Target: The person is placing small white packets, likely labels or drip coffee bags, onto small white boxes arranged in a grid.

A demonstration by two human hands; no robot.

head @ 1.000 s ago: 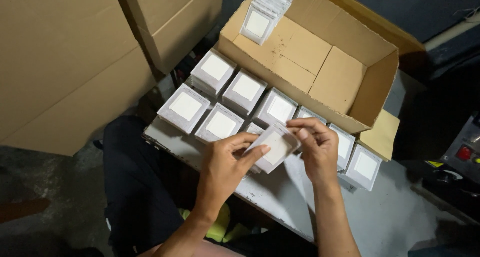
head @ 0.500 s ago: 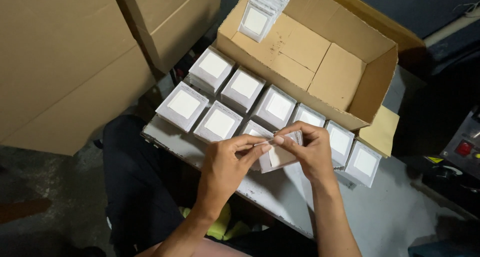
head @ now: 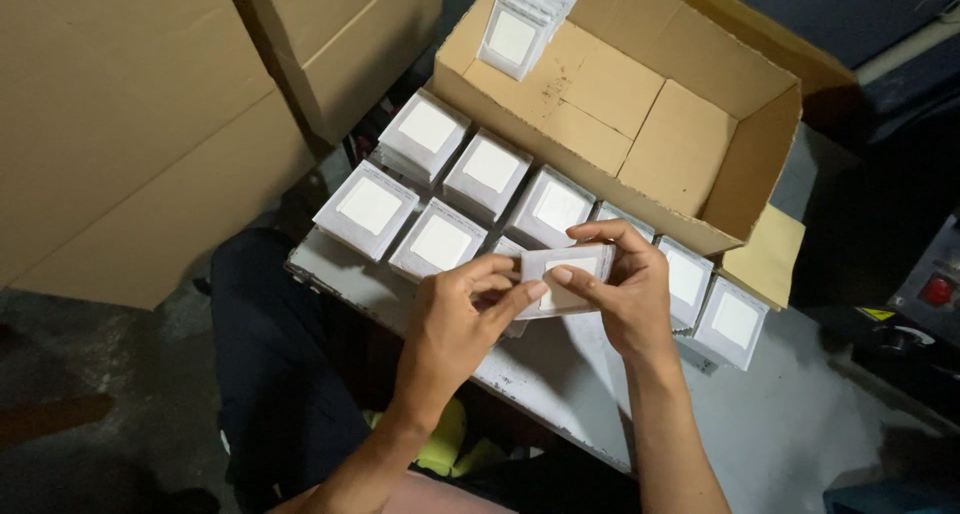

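Note:
My left hand (head: 463,319) and my right hand (head: 620,292) hold one small flat white packet (head: 566,280) between them above the grey table (head: 560,369). The left thumb and fingers pinch its left edge; the right fingers wrap its top and right side. Behind the hands, several square white-topped stacks (head: 440,242) stand in two rows on the table. An open cardboard box (head: 640,104) lies behind the rows, with a leaning row of the same white packets (head: 520,24) in its far left corner.
Large closed cardboard boxes (head: 130,124) stand at the left, close to the table edge. A dark machine with a red button (head: 935,289) is at the right. My dark-trousered legs (head: 270,374) are below the table's front edge.
The packet has turned from tilted to nearly level between my hands, and both hands have shifted slightly right and up.

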